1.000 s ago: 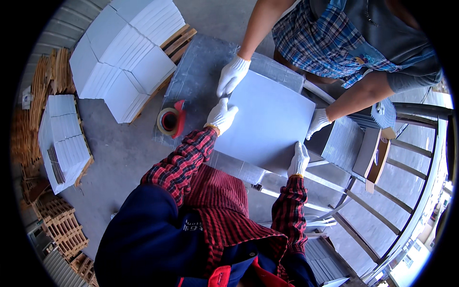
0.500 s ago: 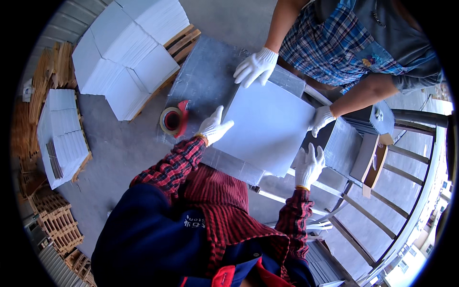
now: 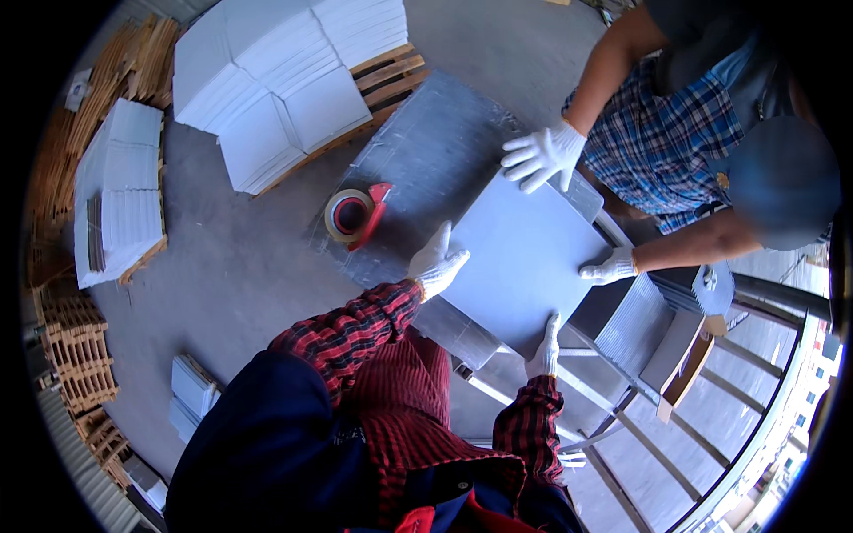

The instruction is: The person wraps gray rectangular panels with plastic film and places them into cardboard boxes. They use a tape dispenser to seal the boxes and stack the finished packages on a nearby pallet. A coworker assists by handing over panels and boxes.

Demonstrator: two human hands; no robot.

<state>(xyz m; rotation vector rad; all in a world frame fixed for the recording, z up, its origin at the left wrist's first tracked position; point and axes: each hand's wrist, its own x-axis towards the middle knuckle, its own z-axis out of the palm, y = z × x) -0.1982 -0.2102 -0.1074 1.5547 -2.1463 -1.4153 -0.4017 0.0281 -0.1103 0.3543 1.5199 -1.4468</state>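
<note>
A pale, square, flat-topped slab (image 3: 524, 253) lies on a grey metal worktop (image 3: 444, 133); whether it is a box or a solid panel I cannot tell. My left hand (image 3: 437, 265), in a white knit glove, rests against its left edge, thumb raised and fingers stretched out. At the near right corner, my gloved right hand (image 3: 544, 349) touches the edge with its fingers extended, partly hidden from view. Opposite me, a co-worker in white gloves lays one spread hand (image 3: 544, 158) on the far corner and the other hand (image 3: 611, 266) at the right edge.
A red tape dispenser (image 3: 355, 218) with a roll lies left of my left hand. Right of the slab are a stack of thin grey sheets (image 3: 635, 315), an open cardboard box (image 3: 689, 355) and a slatted metal frame (image 3: 657, 444). White stacks (image 3: 293, 107) stand on pallets beyond.
My right hand has come in from beside the slab's right corner to its near edge. My left hand stays at the left edge. The whole view has shifted, and the co-worker leans further in.
</note>
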